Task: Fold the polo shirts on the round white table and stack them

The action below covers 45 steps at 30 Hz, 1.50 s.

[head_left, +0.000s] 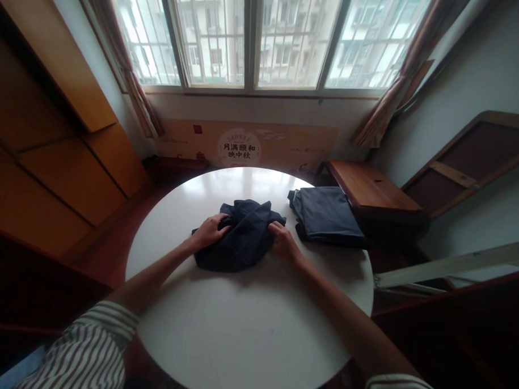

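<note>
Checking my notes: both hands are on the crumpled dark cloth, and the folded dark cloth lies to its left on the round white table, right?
No: the head view shows the folded dark cloth lying to the right of the crumpled dark cloth, not its left. The left hand and right hand do rest on the crumpled one, on the round white table.

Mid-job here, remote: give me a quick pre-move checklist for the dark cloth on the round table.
Crumpled navy garment wholly on the white round table: ok.
Left hand and right hand on the garment: ok.
Firm grip by the hands: cannot tell.
Garment laid flat: not ok, it is bunched up.
Folded dark garment apart from the crumpled one: ok, it lies beside it.
Folded garment's right end fully on the table: cannot tell, it is shadowed at the rim.
</note>
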Motion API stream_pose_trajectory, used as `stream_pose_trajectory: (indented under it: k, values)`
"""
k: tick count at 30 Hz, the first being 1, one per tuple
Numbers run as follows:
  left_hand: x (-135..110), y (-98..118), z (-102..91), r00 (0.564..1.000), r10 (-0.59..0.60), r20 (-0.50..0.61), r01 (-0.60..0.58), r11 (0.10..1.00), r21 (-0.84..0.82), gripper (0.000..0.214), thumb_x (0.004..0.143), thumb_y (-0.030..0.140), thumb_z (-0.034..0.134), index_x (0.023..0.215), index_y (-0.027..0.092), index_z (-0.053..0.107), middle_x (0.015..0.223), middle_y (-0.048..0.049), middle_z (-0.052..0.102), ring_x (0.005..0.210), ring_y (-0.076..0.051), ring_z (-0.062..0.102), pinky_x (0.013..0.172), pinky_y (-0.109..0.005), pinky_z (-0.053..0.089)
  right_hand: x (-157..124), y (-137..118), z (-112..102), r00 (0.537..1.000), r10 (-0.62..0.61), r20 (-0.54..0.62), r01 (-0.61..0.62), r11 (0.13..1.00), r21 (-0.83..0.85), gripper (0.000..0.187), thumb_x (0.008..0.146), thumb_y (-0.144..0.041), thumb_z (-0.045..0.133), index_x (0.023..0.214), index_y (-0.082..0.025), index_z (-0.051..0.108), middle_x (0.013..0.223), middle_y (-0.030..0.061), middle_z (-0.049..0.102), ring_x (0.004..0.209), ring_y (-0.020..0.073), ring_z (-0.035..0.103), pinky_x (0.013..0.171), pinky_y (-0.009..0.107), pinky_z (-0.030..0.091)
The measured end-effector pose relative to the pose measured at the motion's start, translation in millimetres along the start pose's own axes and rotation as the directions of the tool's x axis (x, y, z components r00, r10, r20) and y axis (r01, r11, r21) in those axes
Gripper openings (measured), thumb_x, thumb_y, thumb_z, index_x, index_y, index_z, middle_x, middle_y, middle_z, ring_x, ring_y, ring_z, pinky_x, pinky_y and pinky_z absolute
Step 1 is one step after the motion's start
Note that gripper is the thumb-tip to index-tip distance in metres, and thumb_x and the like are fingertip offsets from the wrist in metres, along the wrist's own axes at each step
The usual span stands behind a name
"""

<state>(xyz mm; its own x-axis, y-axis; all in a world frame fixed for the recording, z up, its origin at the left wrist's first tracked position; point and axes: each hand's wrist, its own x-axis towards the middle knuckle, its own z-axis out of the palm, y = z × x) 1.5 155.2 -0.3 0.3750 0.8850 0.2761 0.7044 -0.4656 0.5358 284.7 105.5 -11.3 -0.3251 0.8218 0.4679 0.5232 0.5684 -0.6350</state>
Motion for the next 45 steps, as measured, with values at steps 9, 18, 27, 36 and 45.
stream_pose_trajectory:
  k: [9, 18, 27, 36, 45]
  values:
    - [13.1, 42.2, -77.7, 0.827, 0.069, -0.558, -0.173, 0.975, -0.137, 0.033, 0.098, 0.046, 0.049, 0.106, 0.02, 0.067, 0.101, -0.0078, 0.07, 0.096, -0.022, 0.065, 0.09, -0.038, 0.052, -0.3, 18.1, 10.6, 0.983, 0.07, -0.171, -0.055, 0.995, 0.088, 0.037, 0.066, -0.008, 0.047, 0.1, -0.022, 0.047, 0.098, 0.006, 0.051, 0.09, 0.0214, 0.055, 0.077, 0.034, 0.049]
    - [-54.2, 97.1, -32.2, 0.937, 0.343, -0.072, -0.346, 0.874, -0.34, 0.023, 0.098, 0.036, 0.053, 0.101, 0.02, 0.07, 0.092, -0.0047, 0.074, 0.079, -0.017, 0.069, 0.072, -0.028, 0.054, -2.4, -11.3, 2.1, 0.984, 0.172, 0.04, -0.175, 0.92, 0.351, 0.043, 0.087, -0.035, 0.056, 0.126, -0.022, 0.045, 0.078, -0.0018, 0.054, 0.07, 0.0167, 0.055, 0.067, 0.031, 0.046]
    - [-56.0, 48.1, -49.8, 0.851, -0.148, -0.504, -0.016, 0.952, -0.306, 0.027, 0.096, 0.04, 0.054, 0.103, 0.017, 0.066, 0.089, -0.0034, 0.07, 0.08, -0.018, 0.063, 0.072, -0.029, 0.05, 1.0, -27.4, -0.2, 0.963, 0.248, 0.106, -0.254, 0.703, 0.664, 0.034, 0.08, -0.035, 0.062, 0.111, -0.023, 0.055, 0.08, 0.0, 0.063, 0.067, 0.0155, 0.056, 0.059, 0.027, 0.042]
    - [-65.5, -40.4, -121.5, 0.631, -0.452, -0.631, 0.468, 0.87, -0.156, 0.033, 0.093, 0.038, 0.052, 0.113, 0.014, 0.064, 0.101, -0.0095, 0.068, 0.097, -0.026, 0.065, 0.086, -0.038, 0.051, 7.0, -6.5, -17.3, 0.881, 0.424, -0.21, -0.189, 0.723, 0.665, 0.033, 0.08, -0.035, 0.063, 0.108, -0.024, 0.05, 0.057, -0.0093, 0.044, 0.052, 0.0127, 0.044, 0.053, 0.024, 0.039]
    - [-73.4, 3.2, -70.9, 0.937, 0.04, -0.348, 0.077, 0.945, 0.318, 0.035, 0.097, 0.032, 0.044, 0.124, 0.018, 0.061, 0.127, -0.0137, 0.06, 0.122, -0.028, 0.057, 0.108, -0.045, 0.044, -2.8, 1.0, -6.8, 0.993, 0.083, -0.086, -0.089, 0.994, -0.061, 0.056, 0.073, -0.046, 0.078, 0.119, -0.017, 0.065, 0.104, 0.0105, 0.057, 0.097, 0.0265, 0.058, 0.09, 0.042, 0.05]
